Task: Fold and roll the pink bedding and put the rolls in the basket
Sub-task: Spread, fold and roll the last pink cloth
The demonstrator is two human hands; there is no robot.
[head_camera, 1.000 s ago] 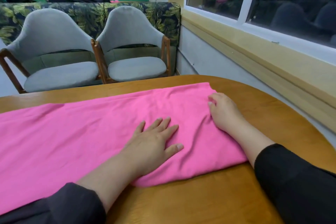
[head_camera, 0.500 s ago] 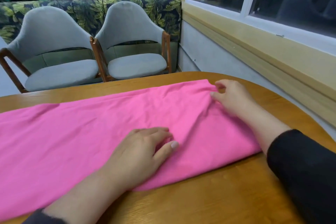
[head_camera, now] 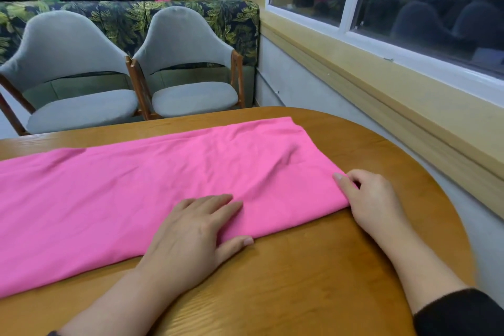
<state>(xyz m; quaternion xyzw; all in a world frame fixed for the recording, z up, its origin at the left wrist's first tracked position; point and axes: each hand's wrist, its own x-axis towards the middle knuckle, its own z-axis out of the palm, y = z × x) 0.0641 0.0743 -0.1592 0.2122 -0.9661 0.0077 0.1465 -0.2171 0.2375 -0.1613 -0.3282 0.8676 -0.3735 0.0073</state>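
Pink bedding point(head_camera: 152, 185) lies flat on the wooden table point(head_camera: 313, 281) as a long folded strip, running from the left frame edge to its short end near the table's rounded right side. No basket in view. Handling estimate: thin, soft knit fabric, light, no stiffness of its own; a few shallow creases near the right end suggest it drapes and bunches easily. It will likely slide a little on the smooth tabletop, so a roll needs one hand anchoring while the other turns the edge. Best hold, by my judgement: the short right end, pinched across its width at the corners, rolling leftward. Left hand point(head_camera: 191, 234): fingers straight and together, palm down, pressing the near edge of the strip; thumb out on the table just off the cloth. Holds nothing. Right hand point(head_camera: 373, 199): at the near right corner, fingers curled over the end edge; appears to pinch the cloth, though the fingertips are partly hidden.
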